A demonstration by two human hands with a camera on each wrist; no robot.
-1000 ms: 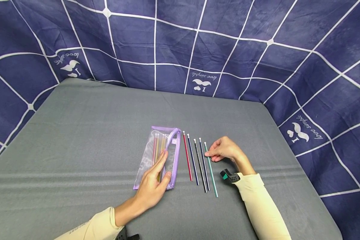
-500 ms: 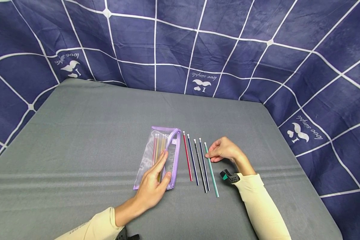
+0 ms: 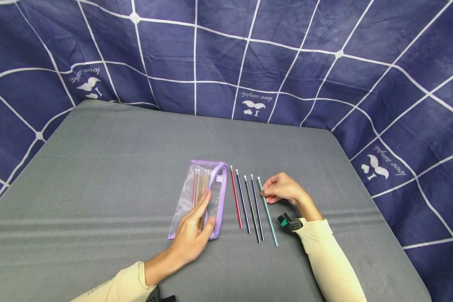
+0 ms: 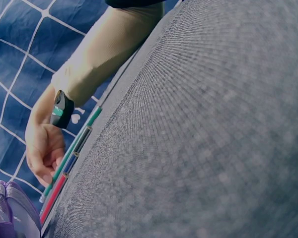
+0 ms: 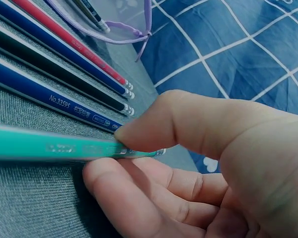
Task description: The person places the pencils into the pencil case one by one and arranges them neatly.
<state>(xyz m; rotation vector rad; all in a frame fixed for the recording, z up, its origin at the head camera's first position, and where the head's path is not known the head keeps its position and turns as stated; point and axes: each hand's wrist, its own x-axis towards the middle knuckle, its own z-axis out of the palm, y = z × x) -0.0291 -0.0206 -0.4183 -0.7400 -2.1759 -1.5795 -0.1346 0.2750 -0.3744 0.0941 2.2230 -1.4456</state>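
My right hand (image 3: 285, 187) pinches a green pencil (image 3: 270, 222) between thumb and fingers, close to its eraser end. In the right wrist view that green pencil (image 5: 39, 145) crosses in front of a dark blue one. To its left lie a blue pencil (image 3: 258, 209), a black pencil (image 3: 252, 209), another blue pencil (image 3: 243, 201) and a red pencil (image 3: 236, 201), roughly side by side. My left hand (image 3: 191, 230) rests with straight fingers on a clear mesh pencil pouch (image 3: 183, 205) with purple edging. Several pencils show inside the pouch, partly hidden by the hand.
A grey cloth surface (image 3: 117, 167) lies under everything, with low creases running across it. Behind it and at both sides hangs a navy curtain (image 3: 219, 54) with white grid lines. Each wrist wears a dark strapped device, such as the one (image 3: 290, 222) on the right.
The green pencil's lower end has swung slightly right, away from the blue pencil, and my right fingertips have shifted a little right with it. My left hand and the pouch stay put.
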